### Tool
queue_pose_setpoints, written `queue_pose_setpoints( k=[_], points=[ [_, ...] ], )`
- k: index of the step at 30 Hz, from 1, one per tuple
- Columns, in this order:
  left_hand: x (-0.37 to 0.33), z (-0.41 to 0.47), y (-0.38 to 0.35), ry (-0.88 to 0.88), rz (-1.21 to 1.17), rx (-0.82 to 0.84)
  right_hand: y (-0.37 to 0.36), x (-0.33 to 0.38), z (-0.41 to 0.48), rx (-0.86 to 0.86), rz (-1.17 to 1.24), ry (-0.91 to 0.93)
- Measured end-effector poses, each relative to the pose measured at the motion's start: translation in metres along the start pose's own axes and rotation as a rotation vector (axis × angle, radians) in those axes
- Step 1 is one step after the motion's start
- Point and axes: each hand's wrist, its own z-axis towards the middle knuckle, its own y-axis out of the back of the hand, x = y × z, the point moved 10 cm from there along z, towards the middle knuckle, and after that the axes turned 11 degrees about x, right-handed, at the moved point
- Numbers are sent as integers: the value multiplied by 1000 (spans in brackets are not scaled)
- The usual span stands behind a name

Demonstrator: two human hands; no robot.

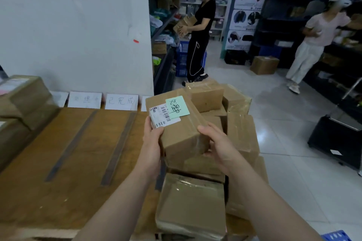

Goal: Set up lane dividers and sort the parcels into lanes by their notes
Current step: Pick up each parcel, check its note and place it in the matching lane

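Observation:
I hold a brown cardboard parcel (182, 133) above the parcel pile (215, 162) at the table's right end. A green handwritten note (177, 107) and a white shipping label (162, 116) are stuck on its top. My left hand (153, 135) grips its left edge, thumb on the label. My right hand (217, 146) grips its right lower corner. Two dark strip dividers (72, 145) (119, 147) lie on the brown table (58, 182). White lane cards (121, 101) (85, 100) lean against the wall.
Large stacked boxes (23, 103) stand at the table's left end. Two people (199, 31) (313, 41) stand by shelves across the tiled floor. A brown box (264, 64) sits on the floor, and a black crate (335, 141) sits to the right.

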Motion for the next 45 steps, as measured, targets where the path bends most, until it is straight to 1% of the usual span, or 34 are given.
queue_pose_setpoints(
  k=[3,7,10,14,18,20,24,27,32,37,45],
  points=[
    [-15,4,42,13,-36,-71,-25,-3,16,17,-1,-44],
    [-30,2,110,85,-89,-189,-68,-9,44,39,61,-86],
    [-43,1,174,90,-120,-307,-113,-12,69,84,89,-93],
    [-65,-4,256,111,-82,-401,-181,-17,105,122,61,-82],
    [-85,-13,327,118,-115,-475,-245,-28,141,59,47,-85],
    [-96,-15,363,106,-103,-495,-280,-39,157,48,30,-116],
    [-107,-14,412,111,24,-515,-329,-53,183,64,26,-115],
    [-108,-8,448,161,178,-532,-360,-62,203,75,2,-113],
    [-119,10,486,188,385,-538,-384,-62,243,72,-129,-106],
    [-134,35,515,191,541,-538,-404,-55,293,112,-156,-90],
    [-142,101,559,242,856,-413,-418,-56,364,109,-230,-83]
  ],
)
